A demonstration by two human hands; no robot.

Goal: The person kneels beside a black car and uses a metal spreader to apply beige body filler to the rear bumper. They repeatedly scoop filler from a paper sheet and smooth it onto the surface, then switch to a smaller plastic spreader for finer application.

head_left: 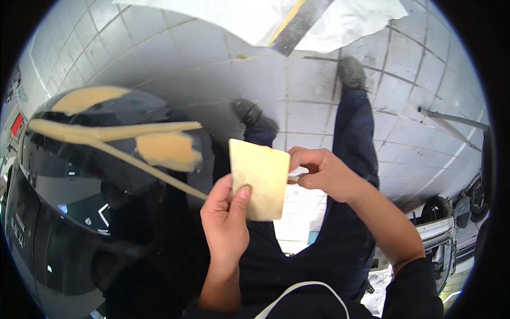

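Observation:
A pale yellow rectangular sheet, probably sandpaper, is upright in my left hand, with my thumb pressed on its front. My right hand is at the sheet's right edge, fingers curled around a small white piece partly hidden behind it. To the left is a glossy black car body panel with tan filler patches and strips of beige masking tape across it.
My two shoes stand on grey floor tiles. White sheeting with a dark and yellow strip lies at the top. A metal stand is at the right, and metal car parts lie at the lower right.

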